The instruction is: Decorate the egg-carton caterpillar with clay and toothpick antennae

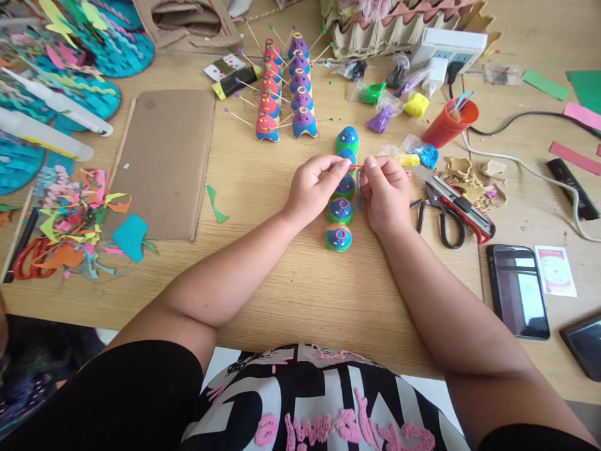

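Observation:
My left hand [319, 183] and my right hand [387, 193] meet over the table, thumb and forefinger pinched on each. Stretched between the fingertips is a thin red strand [357, 166], which looks like modelling clay. Just below runs a row of blue-and-green clay-covered cups with small faces [339, 238]; the hands partly hide the middle ones. Red loops mark the nearest two cups. Beyond, red-and-blue cups [267, 125] and purple-and-blue cups [304, 122] stand in two rows, with coloured-tip sticks poking out.
Right of the hands lie a box cutter [462, 207], black-handled pliers [451, 228], a red cup [451, 122], bagged clay [380, 119] and a phone [518, 291]. On the left are a cardboard sheet [162, 156] and paper scraps [84, 219]. Egg cartons [394, 37] sit behind.

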The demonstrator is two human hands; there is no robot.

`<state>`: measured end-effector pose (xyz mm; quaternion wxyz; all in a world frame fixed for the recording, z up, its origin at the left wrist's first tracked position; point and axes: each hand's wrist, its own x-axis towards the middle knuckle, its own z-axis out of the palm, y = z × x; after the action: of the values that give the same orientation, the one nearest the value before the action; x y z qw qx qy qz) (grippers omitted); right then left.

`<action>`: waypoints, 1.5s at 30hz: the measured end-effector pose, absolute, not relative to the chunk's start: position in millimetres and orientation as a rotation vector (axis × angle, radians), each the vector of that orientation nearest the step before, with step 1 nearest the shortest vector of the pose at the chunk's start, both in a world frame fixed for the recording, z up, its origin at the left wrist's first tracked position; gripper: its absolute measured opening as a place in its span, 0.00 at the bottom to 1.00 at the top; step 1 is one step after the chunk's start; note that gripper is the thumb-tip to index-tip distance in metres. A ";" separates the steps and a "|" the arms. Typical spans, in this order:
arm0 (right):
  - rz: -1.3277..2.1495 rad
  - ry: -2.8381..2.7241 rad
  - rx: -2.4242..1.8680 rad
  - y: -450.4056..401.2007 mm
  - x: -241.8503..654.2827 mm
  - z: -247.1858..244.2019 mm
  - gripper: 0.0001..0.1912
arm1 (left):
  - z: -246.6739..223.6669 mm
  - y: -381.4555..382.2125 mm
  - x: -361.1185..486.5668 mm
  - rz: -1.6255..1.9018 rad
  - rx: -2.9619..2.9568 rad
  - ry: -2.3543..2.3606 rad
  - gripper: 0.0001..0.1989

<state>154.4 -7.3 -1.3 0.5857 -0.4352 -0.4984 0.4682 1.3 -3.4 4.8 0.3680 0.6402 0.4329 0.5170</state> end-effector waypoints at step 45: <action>1.133 -1.141 -1.011 -7.0 154.0 0.2 0.24 | -19.8 14.3 -2.5 1.474 1.560 1.155 0.19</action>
<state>154.0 -7.0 0.2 0.5820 -0.4327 -0.4885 0.4853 -2.5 14.3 -19.8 0.3452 0.6007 0.4447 0.5676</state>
